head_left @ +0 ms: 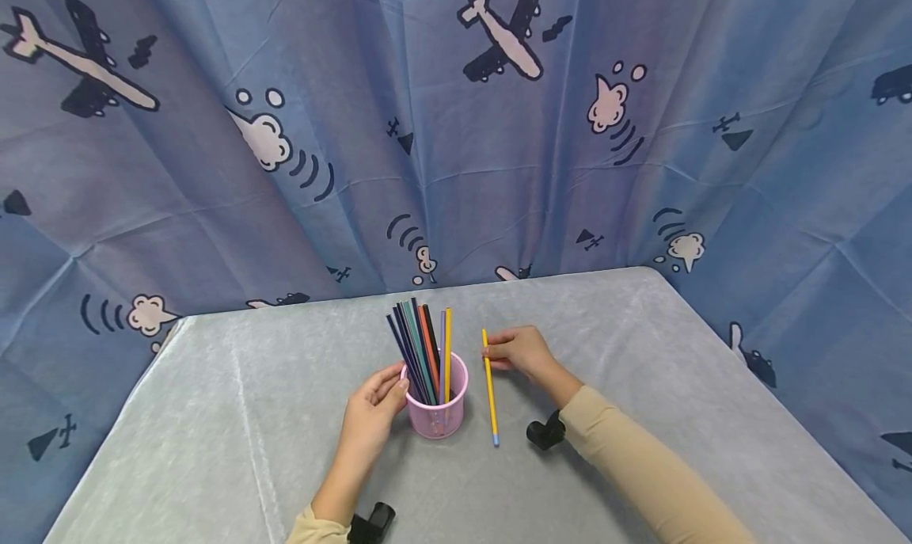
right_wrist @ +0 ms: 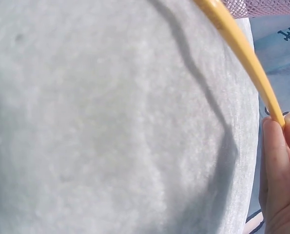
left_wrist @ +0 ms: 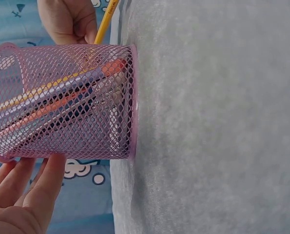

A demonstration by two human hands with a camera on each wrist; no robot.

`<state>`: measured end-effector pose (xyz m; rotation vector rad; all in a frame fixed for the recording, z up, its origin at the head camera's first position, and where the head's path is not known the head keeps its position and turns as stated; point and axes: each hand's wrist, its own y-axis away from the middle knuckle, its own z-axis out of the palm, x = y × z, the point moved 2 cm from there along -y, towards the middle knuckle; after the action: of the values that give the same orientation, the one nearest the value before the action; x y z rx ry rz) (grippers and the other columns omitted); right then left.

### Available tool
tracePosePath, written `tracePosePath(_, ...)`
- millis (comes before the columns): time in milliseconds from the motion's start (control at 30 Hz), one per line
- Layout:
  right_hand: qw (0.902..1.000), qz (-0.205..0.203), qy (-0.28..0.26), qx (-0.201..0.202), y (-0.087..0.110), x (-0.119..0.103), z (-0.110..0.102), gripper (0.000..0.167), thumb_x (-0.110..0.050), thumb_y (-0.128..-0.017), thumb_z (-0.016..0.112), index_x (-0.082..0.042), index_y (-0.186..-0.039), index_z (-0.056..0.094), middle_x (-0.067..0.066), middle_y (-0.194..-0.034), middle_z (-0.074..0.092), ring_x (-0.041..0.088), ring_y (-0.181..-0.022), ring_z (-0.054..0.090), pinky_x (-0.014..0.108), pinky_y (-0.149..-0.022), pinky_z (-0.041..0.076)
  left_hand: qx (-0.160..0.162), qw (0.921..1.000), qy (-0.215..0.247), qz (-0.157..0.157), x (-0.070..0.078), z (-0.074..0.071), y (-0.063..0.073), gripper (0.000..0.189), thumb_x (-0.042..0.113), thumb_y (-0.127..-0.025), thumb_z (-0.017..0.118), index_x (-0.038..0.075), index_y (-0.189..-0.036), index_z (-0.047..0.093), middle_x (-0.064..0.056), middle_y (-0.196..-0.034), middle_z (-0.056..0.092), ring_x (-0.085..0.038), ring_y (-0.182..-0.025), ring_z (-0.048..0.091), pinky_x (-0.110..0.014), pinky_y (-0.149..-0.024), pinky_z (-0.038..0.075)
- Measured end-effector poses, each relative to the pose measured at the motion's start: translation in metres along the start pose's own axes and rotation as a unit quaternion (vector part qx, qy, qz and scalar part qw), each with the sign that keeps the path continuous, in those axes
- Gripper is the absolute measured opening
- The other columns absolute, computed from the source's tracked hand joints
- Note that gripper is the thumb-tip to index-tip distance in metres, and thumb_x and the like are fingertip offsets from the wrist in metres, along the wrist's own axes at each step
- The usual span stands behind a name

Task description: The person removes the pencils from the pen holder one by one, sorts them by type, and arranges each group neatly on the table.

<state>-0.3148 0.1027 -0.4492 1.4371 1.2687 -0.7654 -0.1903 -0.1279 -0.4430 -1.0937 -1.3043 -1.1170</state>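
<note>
A pink mesh pencil cup (head_left: 436,424) stands upright on the table, holding several pencils in dark blue, teal, orange, black, purple and yellow. My left hand (head_left: 372,401) holds the cup at its left side, thumb and fingertips against the wall near the rim. To the right of the cup, my right hand (head_left: 523,351) pinches a yellow pencil (head_left: 490,393) near its upper end between thumb and fingers. The pencil's blue-tipped end points toward me. Up close in the right wrist view, the yellow pencil (right_wrist: 247,53) slants over the cloth with its shadow beside it.
A pale grey cloth covers the table (head_left: 285,386). Behind it hangs a blue curtain (head_left: 342,132) printed with planes and clouds. Black wrist-worn devices (head_left: 547,431) sit at both wrists, close to the tabletop.
</note>
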Motion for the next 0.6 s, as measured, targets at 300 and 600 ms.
tracePosePath(300,0.9993,0.033,0.017,0.005,-0.0031,0.0047,0.0026,0.029,-0.002,-0.087,0.074,0.007,-0.114,0.070,0.018,-0.101,0.074,0.010,-0.072,0.070,0.028,-0.070,0.064,0.004,1.0000,0.002,0.003,-0.0008,-0.0002,-0.0007,0.038,0.010,-0.099,0.059,-0.006,-0.134,0.057,-0.025,-0.134,0.062,-0.024,-0.120,0.063,-0.019,-0.090,0.058)
tracePosePath(600,0.9993,0.037,0.012,-0.001,-0.0012,0.0079,0.0051,0.028,-0.001,-0.087,0.073,0.008,-0.114,0.069,0.017,-0.098,0.074,0.010,-0.070,0.070,0.027,-0.068,0.064,0.002,1.0000,0.002,0.003,-0.0015,-0.0005,-0.0010,0.039,0.010,-0.099,0.059,-0.007,-0.135,0.056,-0.026,-0.134,0.061,-0.025,-0.120,0.062,-0.020,-0.090,0.058)
